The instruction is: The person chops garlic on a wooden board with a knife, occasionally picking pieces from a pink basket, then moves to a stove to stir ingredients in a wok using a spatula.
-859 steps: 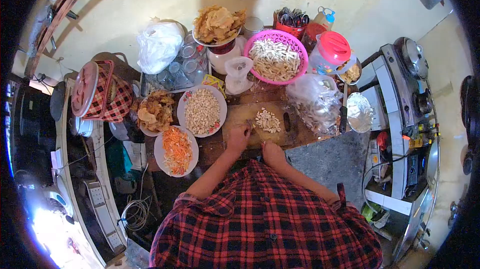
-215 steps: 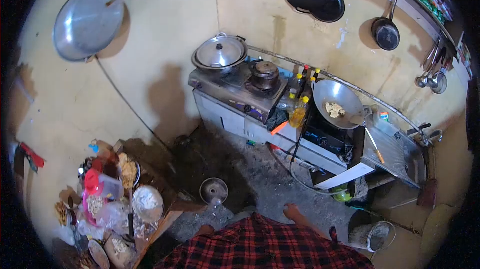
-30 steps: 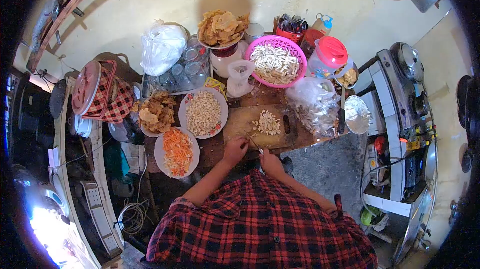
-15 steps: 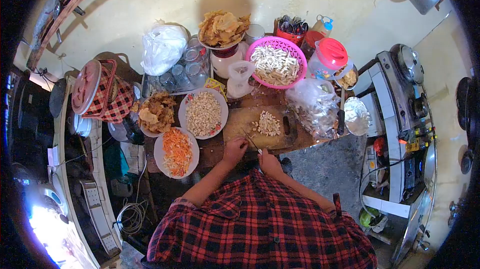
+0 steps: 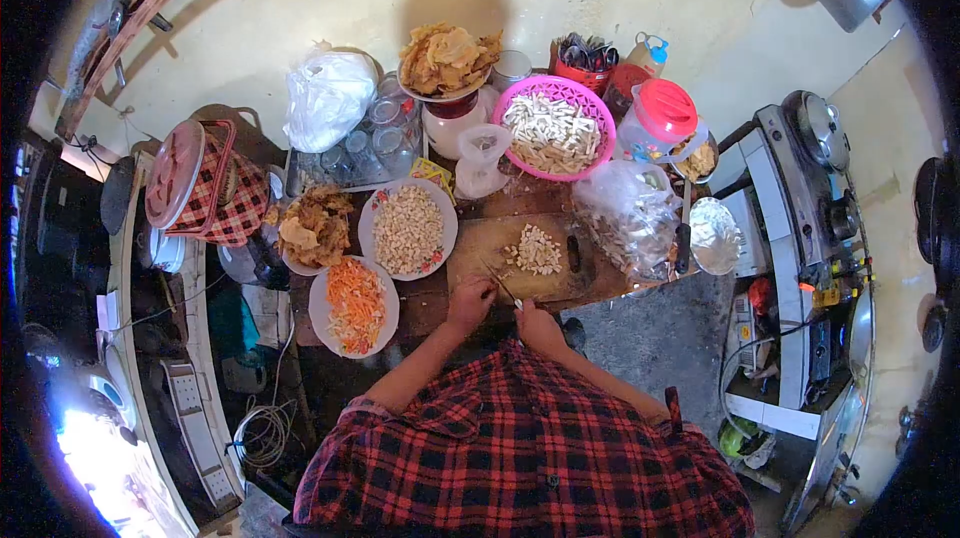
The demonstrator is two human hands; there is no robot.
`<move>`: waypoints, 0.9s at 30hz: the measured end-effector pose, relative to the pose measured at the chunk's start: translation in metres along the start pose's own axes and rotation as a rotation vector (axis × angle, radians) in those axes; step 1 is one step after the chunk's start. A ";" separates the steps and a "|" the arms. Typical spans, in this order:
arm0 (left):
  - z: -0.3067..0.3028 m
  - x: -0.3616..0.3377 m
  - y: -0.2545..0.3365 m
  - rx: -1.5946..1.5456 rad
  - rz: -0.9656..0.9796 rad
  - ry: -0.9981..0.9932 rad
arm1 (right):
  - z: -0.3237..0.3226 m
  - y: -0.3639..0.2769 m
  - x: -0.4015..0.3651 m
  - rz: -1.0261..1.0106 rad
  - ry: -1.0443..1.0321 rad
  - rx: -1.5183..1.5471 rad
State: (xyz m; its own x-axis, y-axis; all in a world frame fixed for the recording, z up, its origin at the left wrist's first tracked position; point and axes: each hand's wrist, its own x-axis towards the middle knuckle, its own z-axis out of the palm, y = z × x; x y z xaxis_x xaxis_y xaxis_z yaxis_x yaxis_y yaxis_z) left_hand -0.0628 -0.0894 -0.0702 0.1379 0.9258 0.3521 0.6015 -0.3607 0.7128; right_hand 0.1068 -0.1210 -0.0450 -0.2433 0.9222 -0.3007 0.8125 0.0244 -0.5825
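In the head view, my right hand (image 5: pixel 540 326) is closed around the handle of a knife (image 5: pixel 504 284), its thin blade slanting up and left over the board's near edge. Just left of the blade, my left hand (image 5: pixel 470 304) has its fingers drawn together at that same edge; whatever they hold is too small to make out. The wooden cutting board (image 5: pixel 480 239) lies flat on the table, and a small heap of pale chopped pieces (image 5: pixel 536 250) sits on its right half. A flowered plate of similar pale cubes (image 5: pixel 407 228) stands left of the board.
A plate of shredded orange and pale vegetables (image 5: pixel 355 306) stands at the front left, near a plate of fried food (image 5: pixel 313 228). Behind the board are a pink basket (image 5: pixel 606 143) of pale strips and a plastic cup (image 5: pixel 482 170). A plastic bag (image 5: pixel 628 208) lies to the right.
Both hands and the knife stay in nearly the same place. The whole view has shifted very slightly.
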 end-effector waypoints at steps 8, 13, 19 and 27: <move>0.006 -0.002 -0.005 -0.027 -0.011 -0.014 | 0.001 0.001 0.004 0.026 -0.020 -0.070; 0.012 0.010 -0.008 0.020 0.044 -0.077 | -0.011 0.018 -0.004 0.025 0.059 -0.001; 0.007 0.067 0.040 -0.025 0.130 0.013 | -0.041 0.028 -0.020 0.087 0.232 0.158; 0.068 0.249 0.014 0.037 0.284 0.049 | -0.047 0.065 -0.046 0.208 0.361 0.241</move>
State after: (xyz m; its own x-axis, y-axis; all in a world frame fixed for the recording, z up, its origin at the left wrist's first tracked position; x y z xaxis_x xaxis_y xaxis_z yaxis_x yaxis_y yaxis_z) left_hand 0.0336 0.1439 -0.0134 0.2670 0.7813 0.5642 0.5725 -0.5995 0.5593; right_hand 0.1959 -0.1437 -0.0334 0.1454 0.9741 -0.1733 0.6680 -0.2258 -0.7091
